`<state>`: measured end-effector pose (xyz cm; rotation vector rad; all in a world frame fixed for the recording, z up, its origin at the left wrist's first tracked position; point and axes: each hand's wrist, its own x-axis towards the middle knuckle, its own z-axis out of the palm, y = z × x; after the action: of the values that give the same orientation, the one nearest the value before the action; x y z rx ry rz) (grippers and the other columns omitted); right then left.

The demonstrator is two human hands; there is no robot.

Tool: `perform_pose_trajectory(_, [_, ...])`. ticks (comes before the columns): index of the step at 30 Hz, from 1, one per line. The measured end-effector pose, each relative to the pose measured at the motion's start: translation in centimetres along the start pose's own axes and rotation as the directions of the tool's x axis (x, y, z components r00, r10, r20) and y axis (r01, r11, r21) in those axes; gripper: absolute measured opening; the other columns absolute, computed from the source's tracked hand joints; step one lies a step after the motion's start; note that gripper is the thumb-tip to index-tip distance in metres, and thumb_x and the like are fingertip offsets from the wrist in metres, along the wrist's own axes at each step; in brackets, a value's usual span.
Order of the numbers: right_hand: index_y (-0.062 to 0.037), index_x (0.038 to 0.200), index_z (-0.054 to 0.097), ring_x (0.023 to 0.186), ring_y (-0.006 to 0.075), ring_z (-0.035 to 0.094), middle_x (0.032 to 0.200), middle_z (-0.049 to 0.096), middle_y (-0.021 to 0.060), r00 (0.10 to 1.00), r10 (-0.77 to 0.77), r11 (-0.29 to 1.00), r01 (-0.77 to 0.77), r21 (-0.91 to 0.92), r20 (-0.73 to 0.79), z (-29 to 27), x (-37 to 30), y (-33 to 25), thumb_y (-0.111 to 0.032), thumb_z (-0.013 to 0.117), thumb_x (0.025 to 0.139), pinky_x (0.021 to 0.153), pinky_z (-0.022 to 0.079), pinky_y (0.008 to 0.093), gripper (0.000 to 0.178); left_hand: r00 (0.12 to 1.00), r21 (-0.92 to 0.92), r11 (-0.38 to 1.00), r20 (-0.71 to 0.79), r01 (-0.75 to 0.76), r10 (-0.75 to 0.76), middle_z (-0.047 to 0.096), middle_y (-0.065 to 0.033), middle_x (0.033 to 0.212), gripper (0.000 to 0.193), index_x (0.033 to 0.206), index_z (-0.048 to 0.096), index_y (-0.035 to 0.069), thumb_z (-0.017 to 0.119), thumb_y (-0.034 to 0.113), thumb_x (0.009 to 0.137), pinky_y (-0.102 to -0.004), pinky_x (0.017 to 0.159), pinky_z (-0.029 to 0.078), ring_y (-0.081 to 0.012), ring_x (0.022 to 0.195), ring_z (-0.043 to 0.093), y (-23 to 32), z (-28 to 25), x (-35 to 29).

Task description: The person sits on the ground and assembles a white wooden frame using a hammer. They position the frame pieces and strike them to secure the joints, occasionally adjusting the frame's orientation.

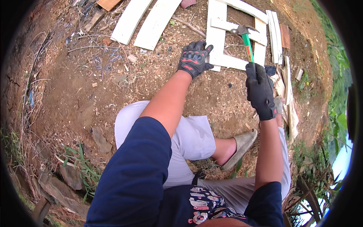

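My right hand (260, 90), in a black glove, is closed round the green handle of a claw hammer (247, 43). The hammer's dark metal head lies over a short white crosspiece of a wooden frame (217, 26), made of pale planks on the ground. My left hand (194, 58), in a black glove with red trim, is spread palm down beside the frame's near left corner. Its thumb and forefinger reach the plank's edge; I cannot tell whether they press on it. Nothing shows in its fingers.
Two loose white planks (153, 28) lie to the far left. More pale boards (275, 36) and a reddish-brown piece (284, 36) sit right of the frame. Wood chips and twigs litter the brown soil (94, 102). My slippered foot (239, 149) rests close below.
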<state>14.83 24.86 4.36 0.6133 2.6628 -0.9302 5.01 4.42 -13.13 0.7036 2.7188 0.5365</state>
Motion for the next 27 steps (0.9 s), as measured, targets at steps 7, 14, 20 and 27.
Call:
perform_pose_trajectory(7, [-0.0025,0.114,0.060,0.101,0.0490,0.065,0.105,0.067,0.0263,0.969,-0.161,0.944,0.207,-0.257,0.187,2.8,-0.1,4.9,-0.035,0.040,0.115,0.088,0.049,0.0578,0.038,1.000,0.030,1.000,-0.004,-0.008,0.008,0.054,-0.0090,0.155,0.086,0.160,0.052,0.027,0.081,0.059,0.086,-0.0524,0.123,0.037,-0.0319,0.149,0.045,0.4,0.9,0.5])
perform_pose_trajectory(14, [0.0013,0.117,0.060,0.094,0.0469,0.068,0.108,0.066,0.0275,0.894,-0.312,0.942,0.247,-0.227,-0.322,5.5,-2.2,3.5,-0.029,0.045,0.116,0.078,0.052,0.0557,0.034,0.996,0.025,0.999,-0.071,-0.046,0.047,0.060,-0.0082,0.143,0.083,0.159,0.054,0.026,0.080,0.058,0.087,-0.0516,0.119,0.040,-0.0312,0.141,0.051,0.3,0.9,0.2])
perform_pose_trajectory(20, [0.0000,0.115,0.062,0.085,0.0475,0.069,0.100,0.067,0.0259,0.971,-0.192,0.968,0.163,-0.189,-0.145,6.9,-3.3,4.8,-0.030,0.047,0.114,0.074,0.052,0.0578,0.034,0.998,0.008,0.999,-0.042,-0.036,0.036,0.060,-0.0081,0.146,0.082,0.158,0.055,0.025,0.079,0.057,0.087,-0.0512,0.121,0.039,-0.0311,0.143,0.049,0.2,0.9,0.1])
perform_pose_trajectory(27, [0.0030,0.120,0.062,0.083,0.0443,0.068,0.101,0.067,0.0256,0.963,-0.201,0.952,0.150,-0.266,-0.179,11.9,-4.7,8.0,-0.021,0.050,0.113,0.070,0.053,0.0527,0.028,0.997,0.004,0.999,-0.059,-0.043,0.043,0.061,-0.0088,0.145,0.086,0.159,0.054,0.025,0.081,0.058,0.085,-0.0498,0.122,0.038,-0.0310,0.143,0.050,0.4,0.7,0.2])
